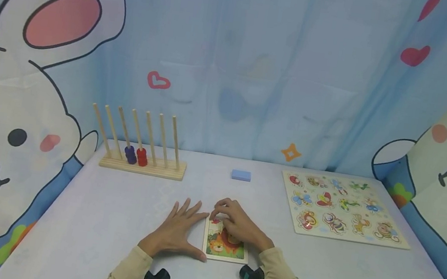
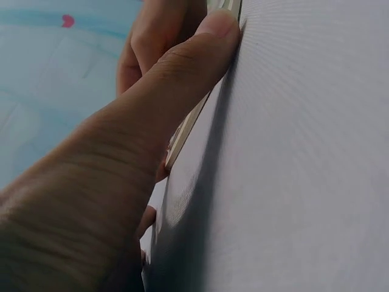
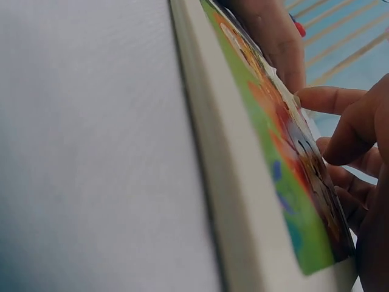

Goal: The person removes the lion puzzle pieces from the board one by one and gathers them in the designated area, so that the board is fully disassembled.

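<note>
A small framed jigsaw puzzle [image 1: 226,251] with a picture of lions lies flat on the table in the head view. My left hand [image 1: 176,230] is spread along its left side, with the thumb [image 2: 213,36] at the lower left corner and a fingertip by the upper left corner. Over the upper part of the puzzle, my right hand [image 1: 239,223] has its fingers curled and grips a piece near the top left. In the right wrist view an edge of that puzzle piece [image 3: 273,74] stands slightly raised by the fingertips. The right hand hides much of the picture's top.
A wooden peg stand [image 1: 142,168] with purple and red beads on two rods stands at the back left. Behind the puzzle lies a blue block [image 1: 241,175]. An insect peg board [image 1: 344,209] lies at the right. A printed curtain [image 1: 259,68] hangs behind the table.
</note>
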Demonstrator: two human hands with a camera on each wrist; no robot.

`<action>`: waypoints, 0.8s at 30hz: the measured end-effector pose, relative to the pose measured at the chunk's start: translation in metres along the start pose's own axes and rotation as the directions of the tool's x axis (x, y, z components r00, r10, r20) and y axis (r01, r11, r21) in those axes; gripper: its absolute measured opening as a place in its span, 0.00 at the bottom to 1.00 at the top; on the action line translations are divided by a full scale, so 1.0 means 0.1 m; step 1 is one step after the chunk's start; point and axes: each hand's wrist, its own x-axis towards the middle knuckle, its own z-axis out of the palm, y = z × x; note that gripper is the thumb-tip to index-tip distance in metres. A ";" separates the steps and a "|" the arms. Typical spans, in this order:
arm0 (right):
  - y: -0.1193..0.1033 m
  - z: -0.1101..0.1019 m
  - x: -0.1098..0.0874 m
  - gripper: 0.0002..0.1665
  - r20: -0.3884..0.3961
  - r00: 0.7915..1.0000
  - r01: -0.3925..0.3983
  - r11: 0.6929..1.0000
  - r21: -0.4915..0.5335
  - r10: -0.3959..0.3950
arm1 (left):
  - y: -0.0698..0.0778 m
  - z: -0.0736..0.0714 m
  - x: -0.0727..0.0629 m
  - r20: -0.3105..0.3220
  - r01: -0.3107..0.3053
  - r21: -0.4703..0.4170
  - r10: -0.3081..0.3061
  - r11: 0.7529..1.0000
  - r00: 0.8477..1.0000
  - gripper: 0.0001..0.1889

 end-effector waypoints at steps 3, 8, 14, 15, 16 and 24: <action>-0.01 0.00 0.00 0.23 0.007 1.000 -0.009 1.000 0.016 0.009 | 0.00 0.00 0.00 0.004 0.014 -0.005 -0.014 1.000 1.000 0.57; 0.00 -0.02 0.00 0.24 0.030 1.000 -0.011 0.998 0.058 0.010 | 0.01 0.01 0.00 0.010 0.029 -0.017 -0.029 0.999 1.000 0.56; 0.00 -0.06 0.00 0.25 0.059 0.998 0.003 0.998 0.064 -0.007 | 0.02 0.00 0.00 0.001 0.029 -0.029 -0.029 0.999 1.000 0.56; 0.00 -0.06 0.00 0.25 0.060 0.998 0.009 0.998 0.065 -0.013 | 0.02 0.00 0.00 -0.001 0.028 -0.031 -0.028 0.999 1.000 0.56; 0.00 -0.07 0.00 0.25 0.060 0.998 0.020 0.998 0.061 -0.024 | 0.02 0.00 0.00 -0.002 0.025 -0.031 -0.025 0.999 1.000 0.56; -0.03 -0.07 -0.03 0.23 0.040 0.998 0.038 0.993 0.108 -0.043 | 0.00 0.02 0.01 -0.005 0.020 -0.026 -0.020 0.999 1.000 0.56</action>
